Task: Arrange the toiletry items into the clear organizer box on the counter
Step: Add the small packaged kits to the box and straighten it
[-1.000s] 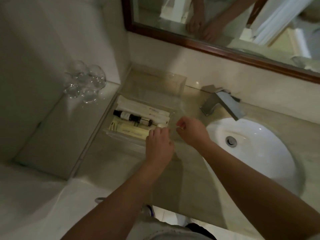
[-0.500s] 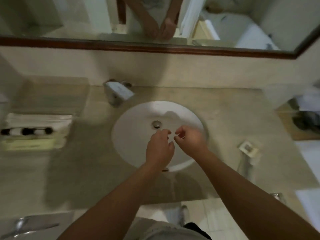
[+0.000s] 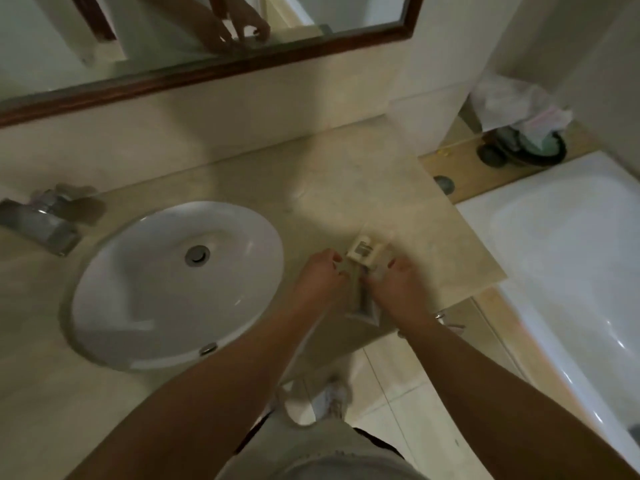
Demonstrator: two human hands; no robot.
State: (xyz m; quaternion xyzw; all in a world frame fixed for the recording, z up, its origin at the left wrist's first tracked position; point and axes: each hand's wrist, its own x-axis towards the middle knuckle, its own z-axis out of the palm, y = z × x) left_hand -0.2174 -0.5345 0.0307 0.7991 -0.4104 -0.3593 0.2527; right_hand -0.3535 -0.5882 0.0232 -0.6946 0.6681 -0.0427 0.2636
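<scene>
A small cream toiletry box (image 3: 364, 251) with a dark label lies on the beige counter (image 3: 346, 188), right of the sink. A longer flat cream packet (image 3: 362, 299) lies just in front of it, reaching the counter's front edge. My left hand (image 3: 320, 277) is at the box's left side with its fingers curled. My right hand (image 3: 398, 284) is at its right side, thumb against the long packet. Motion blur hides whether either hand grips anything. The clear organizer box is out of view.
The white oval sink (image 3: 166, 282) fills the counter's left part, with a chrome tap (image 3: 41, 223) behind it. A wood-framed mirror (image 3: 207, 74) runs along the wall. A white bathtub (image 3: 568, 258) lies to the right, with a lined bin (image 3: 523, 133) beyond it.
The view has swung right, from the organizer box past the sink to the counter's right end. Both hands moved from over the sink to the cream box and packet.
</scene>
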